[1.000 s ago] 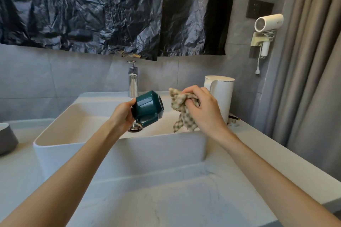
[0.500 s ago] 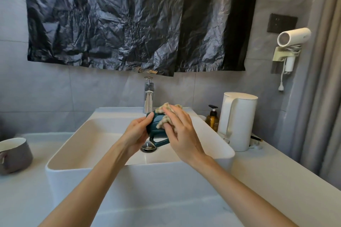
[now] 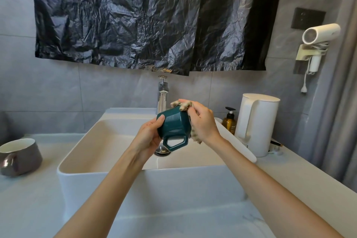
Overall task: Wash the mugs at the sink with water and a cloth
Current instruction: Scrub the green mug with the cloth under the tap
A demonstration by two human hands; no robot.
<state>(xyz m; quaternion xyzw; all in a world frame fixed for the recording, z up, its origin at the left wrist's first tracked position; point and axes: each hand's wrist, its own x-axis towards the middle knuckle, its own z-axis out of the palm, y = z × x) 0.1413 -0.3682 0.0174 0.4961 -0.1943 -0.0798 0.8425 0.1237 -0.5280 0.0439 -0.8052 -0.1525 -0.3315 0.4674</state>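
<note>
While the left hand (image 3: 149,137) grips the green mug (image 3: 172,127) sideways over the sink (image 3: 81,152), the right hand (image 3: 202,121) presses a bunched cloth (image 3: 195,137) against its mouth; the mug's inside is hidden.

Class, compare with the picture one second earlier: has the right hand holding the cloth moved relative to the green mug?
Yes. The right hand with the checked cloth has closed leftward onto the green mug, away from the white kettle.

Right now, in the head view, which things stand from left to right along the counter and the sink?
grey mug → sink → left hand → green mug → right hand with the cloth → soap bottle → white kettle
</note>
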